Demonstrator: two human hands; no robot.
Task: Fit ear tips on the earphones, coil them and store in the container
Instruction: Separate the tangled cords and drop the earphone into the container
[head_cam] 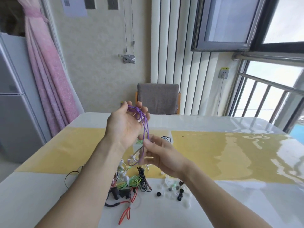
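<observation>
Purple earphones (144,125) looped round the raised left hand (126,124), fingers curled on the coil, right hand (158,153) pinching the cord below, ear tips (174,190) at five o'clock on the tabletop (230,203), container (167,137) behind the hands.

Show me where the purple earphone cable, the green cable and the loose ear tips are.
purple earphone cable (145,127): head view, on the strands stretched between both hands.
green cable (131,181): head view, on the bundle's middle.
loose ear tips (178,190): head view, on the cluster's centre.
</observation>
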